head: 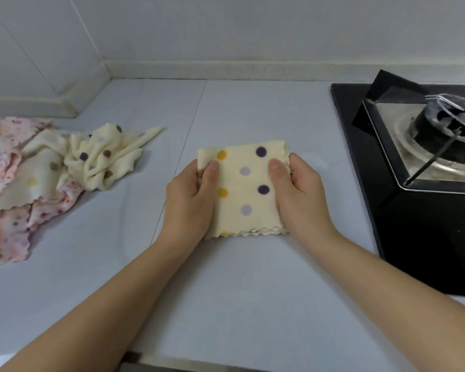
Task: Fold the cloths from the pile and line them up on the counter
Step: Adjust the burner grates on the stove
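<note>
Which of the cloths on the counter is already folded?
The cream dotted cloth between the left hand and right hand, a flat square; the others lie crumpled in the pile at left.

folded cloth: soft fleece | counter: matt | stove: glossy black

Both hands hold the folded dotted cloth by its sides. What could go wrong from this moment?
1. The folded cloth shows several loose layers at its near edge. If the left hand or the right hand lets go unevenly, the fold may open.
2. The gas stove lies close on the right. A cloth set down too far that way might end up on it.
</note>
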Tool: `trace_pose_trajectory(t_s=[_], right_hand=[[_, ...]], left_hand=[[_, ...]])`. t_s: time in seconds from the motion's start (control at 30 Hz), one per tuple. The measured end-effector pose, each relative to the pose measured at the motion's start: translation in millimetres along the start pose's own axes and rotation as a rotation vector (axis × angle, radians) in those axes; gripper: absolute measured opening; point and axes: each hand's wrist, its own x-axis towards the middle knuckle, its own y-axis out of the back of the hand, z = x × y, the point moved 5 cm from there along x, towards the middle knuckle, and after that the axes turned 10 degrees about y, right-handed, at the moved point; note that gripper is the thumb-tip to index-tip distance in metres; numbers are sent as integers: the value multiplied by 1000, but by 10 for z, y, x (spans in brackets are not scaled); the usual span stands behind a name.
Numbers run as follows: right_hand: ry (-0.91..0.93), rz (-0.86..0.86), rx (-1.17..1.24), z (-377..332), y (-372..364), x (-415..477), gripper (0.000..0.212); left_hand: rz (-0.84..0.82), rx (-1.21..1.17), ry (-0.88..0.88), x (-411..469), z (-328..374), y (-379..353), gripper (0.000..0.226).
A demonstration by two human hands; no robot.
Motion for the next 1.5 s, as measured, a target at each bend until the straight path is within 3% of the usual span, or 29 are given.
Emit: trace_pose_trajectory(t_s=[0.2, 0.33, 0.43, 0.6, 0.77, 0.83, 0.97, 1.13, 1.23, 1.37, 1.5], right_hand=[[-259, -30, 26, -161, 5, -60, 11], [-390, 43, 153, -752, 53, -136, 14], [-355, 131, 84, -1211, 170, -150, 24], [-241, 218, 46, -1880, 286, -145, 26], [-143, 265, 37, -2195, 546, -120, 21], [-127, 248, 28, -2230, 686, -121, 21], [-96, 269, 39, -2238, 1110, -114, 22], [-68, 304, 8, -2207, 1858, -91, 25], [-48, 271, -70, -2187, 2518, -138, 26], [-15, 258, -119, -2199, 3463, -312, 24], [-45, 317, -138, -2140, 4314, -472, 22]], left_hand=[[-43, 39, 218, -108, 163, 66, 23], [-94, -32, 217, -345, 686, 316, 19], [-43, -42, 267, -506, 1063, 501, 31], [14, 37, 221, -638, 1653, 658, 32], [-56, -136, 271, -833, 2026, 553, 23], [-95, -174, 327, -890, 2084, 449, 31], [-9, -170, 278, -1036, 2316, 166, 32], [18, -234, 247, -1313, 2666, -471, 14], [12, -254, 260, -1599, 2865, -998, 19], [-56, -265, 325, -2044, 3057, -1777, 34], [-164, -206, 309, -2428, 3254, -2511, 30]])
